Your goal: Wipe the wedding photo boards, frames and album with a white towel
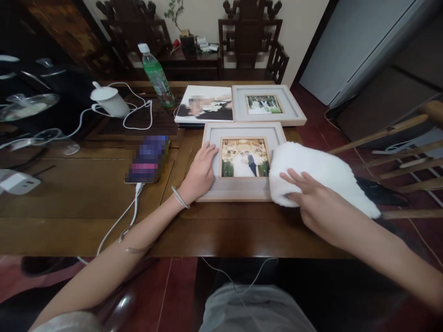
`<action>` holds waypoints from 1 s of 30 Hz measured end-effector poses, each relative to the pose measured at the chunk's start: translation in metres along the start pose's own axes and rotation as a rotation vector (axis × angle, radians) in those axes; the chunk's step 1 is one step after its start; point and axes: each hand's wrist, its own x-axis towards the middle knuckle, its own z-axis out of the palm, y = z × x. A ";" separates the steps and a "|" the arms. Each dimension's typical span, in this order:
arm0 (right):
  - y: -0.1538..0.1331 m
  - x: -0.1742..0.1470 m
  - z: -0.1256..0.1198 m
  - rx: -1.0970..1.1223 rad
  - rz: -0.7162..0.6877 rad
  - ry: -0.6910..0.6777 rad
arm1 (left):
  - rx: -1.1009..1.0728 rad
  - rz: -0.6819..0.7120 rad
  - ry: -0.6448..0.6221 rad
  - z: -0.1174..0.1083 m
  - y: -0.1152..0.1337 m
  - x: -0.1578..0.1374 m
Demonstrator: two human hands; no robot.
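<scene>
A light wooden picture frame point(242, 190) lies face up near the table's front edge, with a wedding photo point(245, 157) of a couple in its middle. Over its left border rests my left hand point(200, 173), fingers on the pale inner border and palm at the side; its thumb is hard to make out. My right hand point(313, 200) presses on a fluffy white cloth point(321, 163) and grips its near side, the thumb partly hidden. The cloth covers the frame's right edge and hangs out past the table's right side.
Behind are a second frame point(294, 108) and a white-edged photo panel point(207, 92). A phone point(148, 157) on a white cable, a green-labelled bottle point(157, 76) and a lidded white cup point(110, 101) stand left. A wooden chair point(408, 124) is at right.
</scene>
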 end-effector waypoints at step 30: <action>0.067 0.162 0.028 -0.165 0.118 0.048 | 0.003 0.046 0.010 -0.002 -0.002 -0.003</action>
